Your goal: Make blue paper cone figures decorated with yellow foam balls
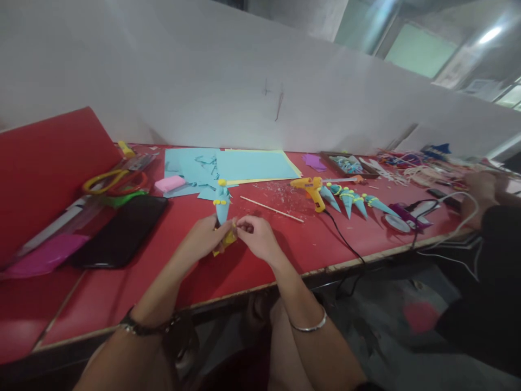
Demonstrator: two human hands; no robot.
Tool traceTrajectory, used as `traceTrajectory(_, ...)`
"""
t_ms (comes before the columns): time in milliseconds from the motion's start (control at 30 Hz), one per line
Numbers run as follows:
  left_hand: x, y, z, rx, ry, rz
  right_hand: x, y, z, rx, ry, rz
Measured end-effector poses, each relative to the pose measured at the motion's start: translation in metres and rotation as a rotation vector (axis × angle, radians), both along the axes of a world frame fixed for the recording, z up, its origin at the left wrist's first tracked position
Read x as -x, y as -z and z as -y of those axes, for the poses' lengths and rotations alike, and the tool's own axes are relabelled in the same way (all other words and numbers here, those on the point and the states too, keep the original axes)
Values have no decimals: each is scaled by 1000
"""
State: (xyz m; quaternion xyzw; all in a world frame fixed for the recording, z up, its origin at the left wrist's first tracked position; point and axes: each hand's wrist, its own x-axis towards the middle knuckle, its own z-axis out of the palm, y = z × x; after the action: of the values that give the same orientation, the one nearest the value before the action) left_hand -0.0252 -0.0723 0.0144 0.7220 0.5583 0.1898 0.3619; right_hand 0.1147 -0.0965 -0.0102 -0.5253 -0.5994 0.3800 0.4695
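Observation:
My left hand [202, 238] is closed around a small yellow piece [226, 239], perhaps folded paper or tape. At that piece's upper right end, the bent fingers of my right hand [259, 239] are pinched together. Just beyond my left fingers is a light blue paper cone [222, 209] with yellow balls around its wide end, its tip towards me. Whether my left hand touches the cone I cannot tell. A thin wooden stick [272, 209] lies beyond my right hand.
A yellow glue gun [311, 190] trails its cord over the table edge, beside several similar blue cones [347, 202]. Blue sheets [256, 164] lie by the wall. Scissors [106, 182], a pink block [170, 183] and a black phone [122, 232] are leftward. Another person's arm [480, 198] rests right.

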Motion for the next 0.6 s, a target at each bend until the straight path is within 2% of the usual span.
traceTrajectory(233,-3,2,1,14,4,38,-3,-11,4,131,-57,-308)
traceTrajectory(367,-6,2,2,-38,-1,-19,-9,-14,2,138,55,-521)
traceTrajectory(467,-7,1,4,-46,3,-44,-12,-14,0,105,153,-550)
traceTrajectory(600,-7,2,4,-9,3,-3,-8,-14,0,104,120,-592)
